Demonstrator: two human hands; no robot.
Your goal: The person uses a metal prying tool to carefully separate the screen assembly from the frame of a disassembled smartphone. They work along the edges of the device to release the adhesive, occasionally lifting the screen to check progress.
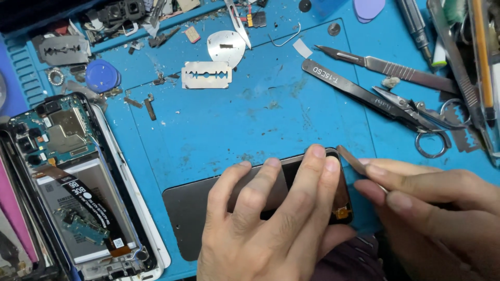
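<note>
left hand point(265, 224): fingers spread flat, pressing down on the dark phone screen panel point(192, 208), fingertips at its far edge.
right hand point(432, 208): fingers pinched around a thin flat blade point(351, 158), whose tip sits at the panel's top right corner.
panel: lies on the blue work mat point(234, 119), low in the middle, just in front of the person.
left side: an opened phone body point(78, 187), circuit board and battery showing.
far side: razor blade point(207, 75), scalpel point(385, 65), tweezers point(354, 88), small scissors point(422, 117).
</note>
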